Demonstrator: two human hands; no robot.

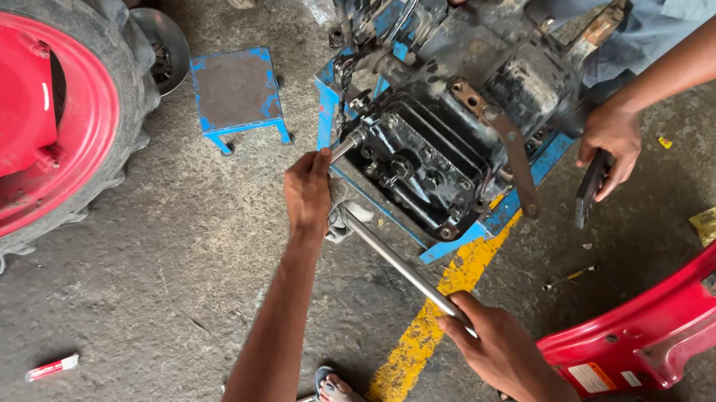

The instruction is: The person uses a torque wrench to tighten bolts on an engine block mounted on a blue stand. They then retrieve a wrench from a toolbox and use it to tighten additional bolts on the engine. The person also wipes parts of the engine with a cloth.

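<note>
The left hand [308, 191] gripped the wrench head at the oily engine block [438, 138]; the right hand [494, 340] clenched the long steel handle [400, 265]. Steady, square pulling seemed wise.

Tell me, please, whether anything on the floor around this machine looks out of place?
Yes: a small red and white tube lies loose on the concrete, a screwdriver sits beside the red fender, and yellow scraps are scattered nearby.

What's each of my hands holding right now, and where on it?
Right hand grips the long metal bar at its near end; left hand holds its far end at the greasy machine block.
</note>
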